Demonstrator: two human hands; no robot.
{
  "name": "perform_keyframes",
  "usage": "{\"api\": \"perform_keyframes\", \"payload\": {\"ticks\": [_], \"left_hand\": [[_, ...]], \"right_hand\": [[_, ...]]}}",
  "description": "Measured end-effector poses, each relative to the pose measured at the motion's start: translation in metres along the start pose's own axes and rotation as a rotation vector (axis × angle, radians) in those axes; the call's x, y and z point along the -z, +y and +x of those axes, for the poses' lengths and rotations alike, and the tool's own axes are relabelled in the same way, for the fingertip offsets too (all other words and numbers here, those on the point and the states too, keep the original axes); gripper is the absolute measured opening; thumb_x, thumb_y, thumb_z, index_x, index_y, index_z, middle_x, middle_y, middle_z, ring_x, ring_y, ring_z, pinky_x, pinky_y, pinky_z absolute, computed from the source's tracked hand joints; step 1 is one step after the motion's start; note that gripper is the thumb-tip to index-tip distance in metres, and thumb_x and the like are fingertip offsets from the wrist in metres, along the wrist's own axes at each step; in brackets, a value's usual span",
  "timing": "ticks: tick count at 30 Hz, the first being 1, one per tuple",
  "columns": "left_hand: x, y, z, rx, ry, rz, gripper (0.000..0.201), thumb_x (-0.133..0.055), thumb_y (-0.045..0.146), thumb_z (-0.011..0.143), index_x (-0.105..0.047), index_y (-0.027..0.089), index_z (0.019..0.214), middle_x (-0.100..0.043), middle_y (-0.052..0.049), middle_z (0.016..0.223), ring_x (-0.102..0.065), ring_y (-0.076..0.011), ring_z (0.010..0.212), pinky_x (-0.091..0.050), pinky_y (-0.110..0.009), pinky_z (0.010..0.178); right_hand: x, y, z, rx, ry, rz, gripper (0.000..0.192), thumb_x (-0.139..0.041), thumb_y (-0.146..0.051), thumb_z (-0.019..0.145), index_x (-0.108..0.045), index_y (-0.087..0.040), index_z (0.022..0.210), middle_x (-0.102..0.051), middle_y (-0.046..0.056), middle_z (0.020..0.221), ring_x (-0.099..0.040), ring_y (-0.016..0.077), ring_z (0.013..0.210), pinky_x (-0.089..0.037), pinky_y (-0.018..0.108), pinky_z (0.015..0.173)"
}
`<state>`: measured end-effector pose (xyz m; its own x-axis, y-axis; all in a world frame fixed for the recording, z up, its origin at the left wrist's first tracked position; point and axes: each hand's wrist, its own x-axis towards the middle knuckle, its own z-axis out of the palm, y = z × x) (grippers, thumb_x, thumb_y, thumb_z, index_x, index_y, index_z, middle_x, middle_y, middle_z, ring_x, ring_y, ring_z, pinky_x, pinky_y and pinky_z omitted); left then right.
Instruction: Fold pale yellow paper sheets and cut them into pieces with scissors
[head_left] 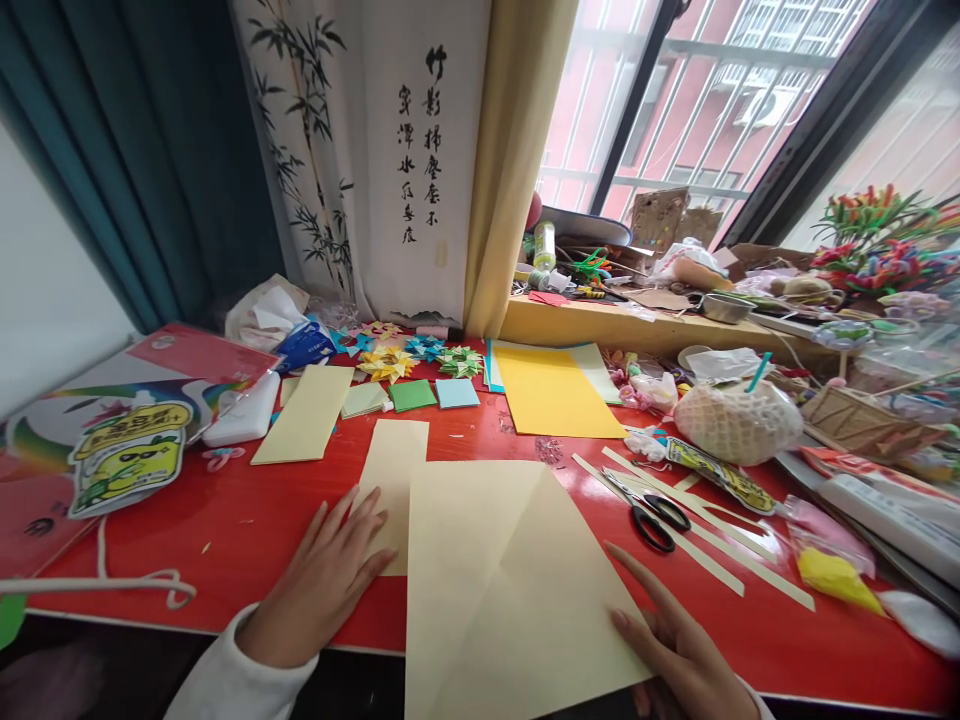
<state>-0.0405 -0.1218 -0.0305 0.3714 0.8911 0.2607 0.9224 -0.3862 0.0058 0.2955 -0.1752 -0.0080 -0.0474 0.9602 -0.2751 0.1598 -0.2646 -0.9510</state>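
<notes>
Head view: left hand (330, 570) lies flat, fingers spread, on a narrow cream strip (391, 480); right hand (679, 645), fingers extended, presses the folded cream sheet (495, 590) on the red bench (225, 530).

Both hands flat, palms down, fingers spread

The left hand (330, 575) lies open with fingers extended forward and slightly fanned, its wrist in a white sleeve; the right hand (679, 640) rests low at the near edge, index finger stretched out toward the left, the others loosely extended.
</notes>
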Motion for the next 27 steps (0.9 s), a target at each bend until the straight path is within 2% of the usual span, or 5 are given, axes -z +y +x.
{"api": "perform_keyframes", "payload": {"ticks": [8,13,17,23,27], "left_hand": [[0.048,0.033,-0.018,-0.383,-0.073,-0.073,0.061,-0.042,0.013,0.07,-0.028,0.023,0.129,-0.022,-0.001,0.138,-0.016,-0.0246,0.126,-0.028,-0.044,0.097],[0.03,0.029,-0.021,-0.506,-0.034,-0.059,0.055,-0.04,0.005,0.072,-0.038,0.027,0.122,-0.039,0.003,0.129,-0.036,-0.0151,0.118,-0.03,-0.033,0.099],[0.015,0.021,-0.02,-0.471,0.066,-0.178,0.038,-0.04,0.008,0.078,-0.051,0.026,0.109,-0.053,0.004,0.117,-0.045,-0.0132,0.111,-0.031,-0.031,0.098],[0.025,0.03,-0.007,-0.195,-0.012,-0.383,0.021,-0.042,0.028,0.083,-0.058,0.026,0.097,-0.064,0.003,0.098,-0.056,-0.0116,0.091,-0.041,-0.027,0.088],[0.027,0.029,0.0,-0.114,-0.048,-0.466,0.022,-0.041,0.033,0.083,-0.061,0.027,0.091,-0.065,0.004,0.093,-0.057,-0.0124,0.087,-0.044,-0.025,0.079]], "right_hand": [[-0.007,-0.003,-0.001,-0.052,-0.037,-0.004,0.067,-0.046,-0.053,0.073,-0.033,-0.011,0.124,-0.041,-0.007,0.036,-0.04,0.0071,0.031,-0.031,0.018,0.034],[0.001,-0.003,-0.003,-0.077,-0.163,-0.002,0.05,-0.053,-0.055,0.067,-0.058,-0.014,0.094,-0.055,0.002,0.059,-0.049,0.008,0.042,-0.037,0.018,0.04],[0.016,-0.01,-0.007,0.109,-0.273,-0.013,0.071,-0.068,-0.059,0.041,-0.059,-0.021,0.101,-0.06,0.006,0.09,-0.056,0.0178,0.072,-0.046,0.026,0.065],[0.017,-0.019,0.016,0.439,-0.089,-0.522,0.023,-0.055,-0.041,0.071,-0.065,-0.021,0.073,-0.057,0.009,0.082,-0.054,0.0201,0.078,-0.043,0.032,0.071],[0.012,-0.017,0.041,0.657,-0.24,-0.534,0.023,-0.056,-0.041,0.07,-0.065,-0.02,0.075,-0.055,0.01,0.107,-0.048,0.0241,0.102,-0.033,0.038,0.091]]}}
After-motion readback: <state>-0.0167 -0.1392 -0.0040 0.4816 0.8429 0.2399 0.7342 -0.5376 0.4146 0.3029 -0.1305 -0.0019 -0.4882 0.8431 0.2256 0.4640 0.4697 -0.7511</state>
